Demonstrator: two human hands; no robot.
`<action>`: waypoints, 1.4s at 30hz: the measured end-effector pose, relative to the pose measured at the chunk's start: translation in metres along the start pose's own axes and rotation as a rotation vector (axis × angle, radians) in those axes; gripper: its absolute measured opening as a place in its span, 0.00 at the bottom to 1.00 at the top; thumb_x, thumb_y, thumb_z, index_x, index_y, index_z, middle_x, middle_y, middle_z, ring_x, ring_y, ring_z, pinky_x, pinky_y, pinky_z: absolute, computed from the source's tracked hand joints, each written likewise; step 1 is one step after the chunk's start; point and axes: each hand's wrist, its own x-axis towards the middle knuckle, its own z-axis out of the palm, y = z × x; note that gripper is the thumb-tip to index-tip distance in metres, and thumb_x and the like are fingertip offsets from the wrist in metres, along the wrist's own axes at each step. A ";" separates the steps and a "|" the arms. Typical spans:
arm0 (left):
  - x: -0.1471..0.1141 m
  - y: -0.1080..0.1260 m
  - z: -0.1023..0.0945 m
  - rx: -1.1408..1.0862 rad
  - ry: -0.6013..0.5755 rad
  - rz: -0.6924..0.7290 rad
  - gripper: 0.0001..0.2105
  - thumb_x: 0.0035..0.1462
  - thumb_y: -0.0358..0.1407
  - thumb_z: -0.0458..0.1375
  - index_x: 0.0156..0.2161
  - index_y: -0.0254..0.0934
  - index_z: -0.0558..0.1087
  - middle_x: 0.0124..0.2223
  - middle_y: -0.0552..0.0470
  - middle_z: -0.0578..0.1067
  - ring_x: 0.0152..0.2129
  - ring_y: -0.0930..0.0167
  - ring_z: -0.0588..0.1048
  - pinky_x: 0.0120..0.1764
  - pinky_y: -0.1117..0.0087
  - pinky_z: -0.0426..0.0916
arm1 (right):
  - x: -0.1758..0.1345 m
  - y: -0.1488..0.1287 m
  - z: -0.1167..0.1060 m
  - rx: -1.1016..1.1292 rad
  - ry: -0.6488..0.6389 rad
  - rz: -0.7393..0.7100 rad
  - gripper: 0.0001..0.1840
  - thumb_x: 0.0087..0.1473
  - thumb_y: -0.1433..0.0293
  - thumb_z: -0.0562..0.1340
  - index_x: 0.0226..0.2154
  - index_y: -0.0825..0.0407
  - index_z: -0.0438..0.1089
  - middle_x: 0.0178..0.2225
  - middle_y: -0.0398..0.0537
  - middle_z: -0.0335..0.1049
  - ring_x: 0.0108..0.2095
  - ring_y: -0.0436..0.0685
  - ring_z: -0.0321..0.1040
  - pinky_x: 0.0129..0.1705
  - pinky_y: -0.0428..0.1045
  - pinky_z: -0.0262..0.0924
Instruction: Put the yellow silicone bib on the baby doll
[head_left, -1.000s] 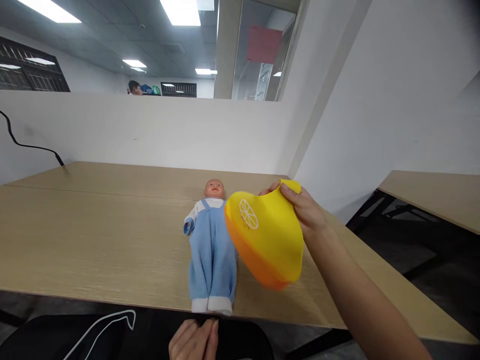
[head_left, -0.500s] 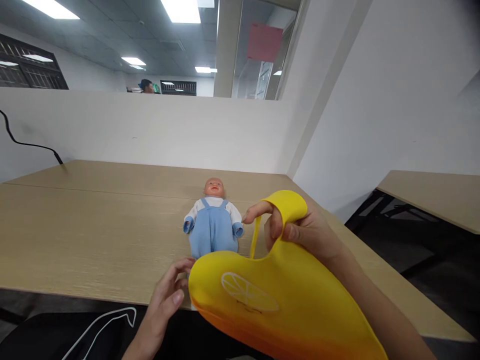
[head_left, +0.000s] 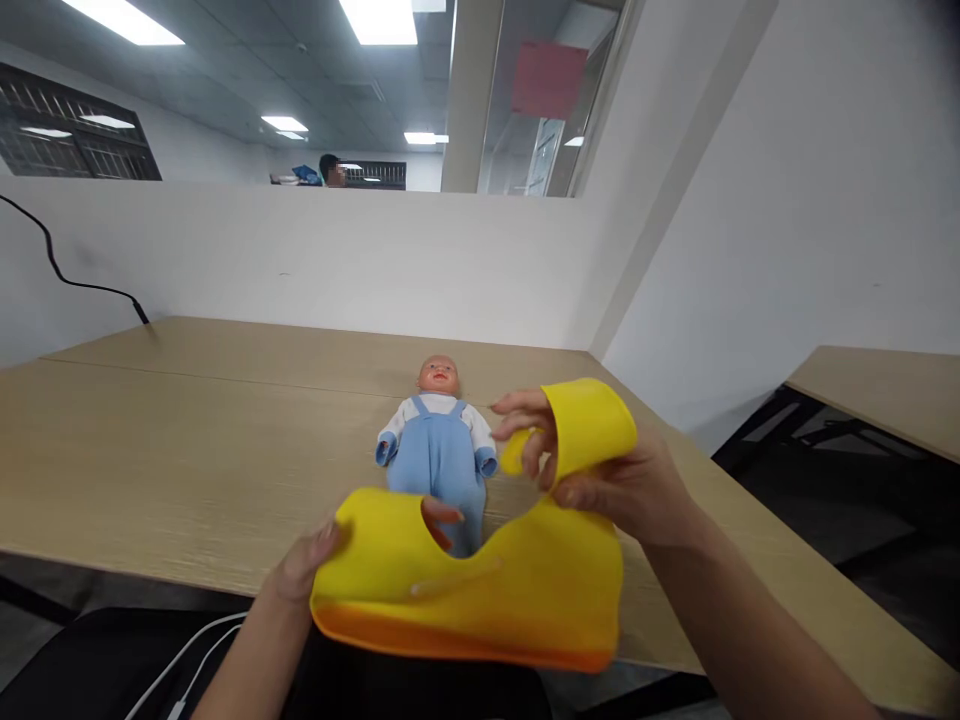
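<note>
A soft yellow bib [head_left: 457, 600] with an orange lower edge hangs between my two hands above the table's near edge. My left hand [head_left: 300, 570] grips its left side, thumb in front and fingers behind, with fingertips showing through the scooped neck opening. At the right, my right hand [head_left: 600, 470] pinches the bib near its strap, and a wide yellow band wraps over the fingers. Just beyond the bib a baby doll [head_left: 439, 450] in a white top and light blue overalls lies on its back, its feet partly hidden by the bib.
The wooden table [head_left: 187, 440] meets a white wall with a window above it. A black cable [head_left: 97, 288] lies at the far left. A white cord [head_left: 187, 650] runs over black fabric at lower left. Another table [head_left: 892, 390] stands at right; a person [head_left: 331, 170] shows beyond the glass.
My left hand has taken hold of the bib's left side. The bib has turned and spread out between both hands, and its printed front has tilted away.
</note>
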 end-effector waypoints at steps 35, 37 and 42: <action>0.288 -0.140 0.090 -0.287 -0.190 -0.590 0.03 0.40 0.31 0.59 0.24 0.33 0.69 0.18 0.56 0.68 0.15 0.76 0.66 0.19 0.75 0.57 | 0.128 0.331 -0.091 -0.220 0.269 0.570 0.14 0.47 0.58 0.59 0.26 0.53 0.67 0.26 0.45 0.69 0.28 0.53 0.64 0.27 0.46 0.56; 0.289 -0.142 0.092 -0.350 -0.227 -0.598 0.04 0.42 0.33 0.58 0.26 0.33 0.70 0.19 0.56 0.70 0.16 0.75 0.67 0.20 0.74 0.59 | 0.124 0.330 -0.089 -0.140 0.283 0.615 0.15 0.46 0.58 0.60 0.26 0.54 0.68 0.27 0.47 0.70 0.28 0.54 0.65 0.27 0.46 0.57; 0.297 -0.145 0.101 -0.438 -0.307 -0.681 0.13 0.43 0.39 0.61 0.33 0.32 0.72 0.26 0.49 0.76 0.21 0.69 0.73 0.25 0.71 0.65 | 0.125 0.320 -0.084 0.049 0.269 0.622 0.12 0.45 0.63 0.60 0.33 0.52 0.72 0.32 0.47 0.73 0.32 0.55 0.68 0.29 0.46 0.61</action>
